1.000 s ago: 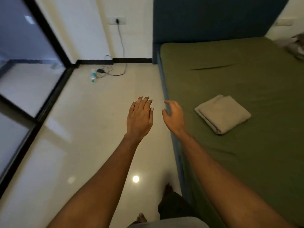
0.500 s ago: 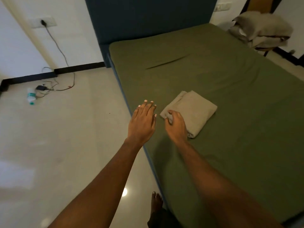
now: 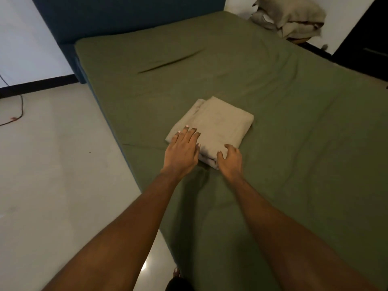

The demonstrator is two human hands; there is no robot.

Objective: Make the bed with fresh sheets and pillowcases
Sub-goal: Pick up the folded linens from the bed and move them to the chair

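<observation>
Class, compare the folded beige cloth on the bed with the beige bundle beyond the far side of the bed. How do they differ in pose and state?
The folded beige cloth is a neat flat rectangle; the beige bundle is a crumpled heap. The cloth lies on the green sheet; the bundle sits off the mattress. The left hand and right hand touch the cloth; nothing touches the bundle. Both are similar beige fabric.

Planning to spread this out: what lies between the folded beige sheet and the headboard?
In the head view, only bare green mattress cover, with one dark crease, lies between the folded beige sheet and headboard.
</observation>
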